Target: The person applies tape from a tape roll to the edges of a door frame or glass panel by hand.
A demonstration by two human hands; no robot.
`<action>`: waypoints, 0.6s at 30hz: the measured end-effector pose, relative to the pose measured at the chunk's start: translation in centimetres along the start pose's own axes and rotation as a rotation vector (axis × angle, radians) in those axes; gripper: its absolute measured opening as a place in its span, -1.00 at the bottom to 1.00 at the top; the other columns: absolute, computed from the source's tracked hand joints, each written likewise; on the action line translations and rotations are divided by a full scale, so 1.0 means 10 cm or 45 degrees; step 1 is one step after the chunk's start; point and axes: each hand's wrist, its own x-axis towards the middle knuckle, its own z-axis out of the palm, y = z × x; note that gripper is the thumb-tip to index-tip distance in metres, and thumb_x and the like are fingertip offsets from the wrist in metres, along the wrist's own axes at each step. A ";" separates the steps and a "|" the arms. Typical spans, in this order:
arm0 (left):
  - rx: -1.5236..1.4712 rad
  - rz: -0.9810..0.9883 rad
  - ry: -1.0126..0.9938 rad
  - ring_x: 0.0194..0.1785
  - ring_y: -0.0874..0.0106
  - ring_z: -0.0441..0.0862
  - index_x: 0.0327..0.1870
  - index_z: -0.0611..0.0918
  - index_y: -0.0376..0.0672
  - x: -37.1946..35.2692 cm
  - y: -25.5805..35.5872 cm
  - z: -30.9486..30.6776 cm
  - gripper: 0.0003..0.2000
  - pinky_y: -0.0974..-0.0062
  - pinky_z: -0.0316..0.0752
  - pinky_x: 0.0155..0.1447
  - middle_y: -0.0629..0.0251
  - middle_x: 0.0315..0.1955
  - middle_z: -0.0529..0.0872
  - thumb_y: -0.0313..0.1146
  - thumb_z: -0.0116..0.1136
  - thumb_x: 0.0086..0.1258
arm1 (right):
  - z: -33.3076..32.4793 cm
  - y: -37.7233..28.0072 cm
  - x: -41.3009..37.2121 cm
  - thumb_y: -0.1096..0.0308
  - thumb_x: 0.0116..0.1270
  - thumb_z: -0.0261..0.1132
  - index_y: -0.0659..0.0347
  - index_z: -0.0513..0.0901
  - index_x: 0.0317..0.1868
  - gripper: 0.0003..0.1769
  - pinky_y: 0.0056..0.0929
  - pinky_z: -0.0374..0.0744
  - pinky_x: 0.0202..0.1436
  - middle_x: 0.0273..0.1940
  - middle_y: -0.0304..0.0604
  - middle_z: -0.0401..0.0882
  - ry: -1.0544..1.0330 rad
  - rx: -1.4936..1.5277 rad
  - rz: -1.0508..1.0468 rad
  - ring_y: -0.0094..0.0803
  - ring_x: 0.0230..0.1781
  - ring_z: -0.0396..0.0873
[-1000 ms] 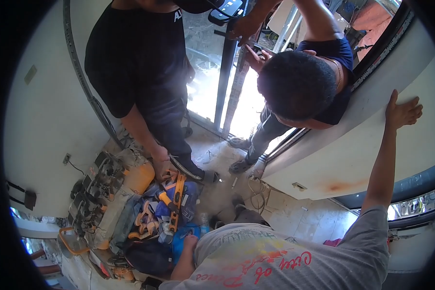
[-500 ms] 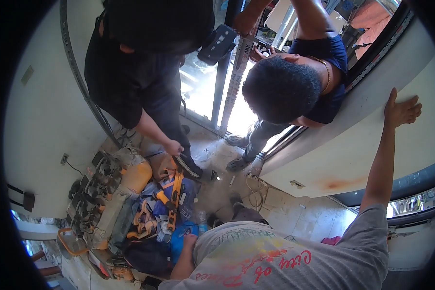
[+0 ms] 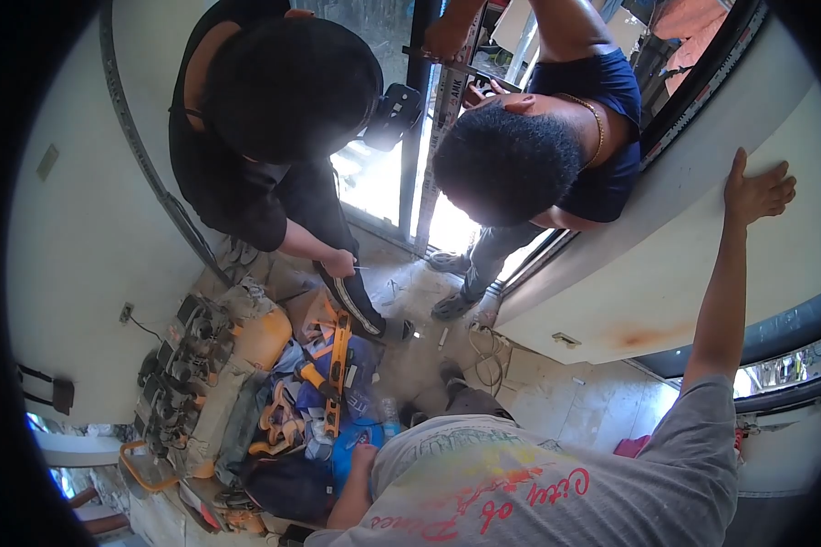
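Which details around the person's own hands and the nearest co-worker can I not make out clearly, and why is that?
Head view, left hand: its fingers are too small to tell whether they grip anything.
Head view, right hand: the palm is hidden by the back of this same hand.
Head view, thin object in the black-sleeved co-worker's hand: too small to identify.
Head view, grey shirt: cut off by the bottom edge.

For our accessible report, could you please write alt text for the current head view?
The wearer's right hand rests spread against a white panel; the left hand is beside a bright blue item. A person in black and a person in navy stand by a bright doorway; tools lie heaped nearby.
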 end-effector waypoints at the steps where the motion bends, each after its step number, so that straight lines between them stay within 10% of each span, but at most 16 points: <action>1: 0.023 0.034 0.013 -0.38 0.19 0.67 -0.48 0.69 -0.26 0.01 -0.04 0.02 -0.76 0.32 0.49 -0.23 0.03 -0.51 0.68 -0.27 0.12 -0.01 | 0.00 0.00 0.00 -0.41 0.13 0.04 0.23 0.08 0.31 0.00 0.18 0.05 0.20 0.22 0.31 0.01 -0.005 0.010 0.006 0.17 0.27 -0.05; 18: 0.188 0.092 -0.200 -0.25 0.21 0.67 -0.34 0.72 -0.06 0.17 -0.33 0.20 -0.75 0.35 0.50 -0.14 0.13 -0.38 0.70 -0.14 0.14 0.10 | -0.01 -0.01 -0.01 -0.40 0.10 0.10 0.23 0.05 0.32 0.03 0.19 -0.04 0.25 0.26 0.28 -0.06 -0.054 0.063 0.041 0.19 0.31 -0.14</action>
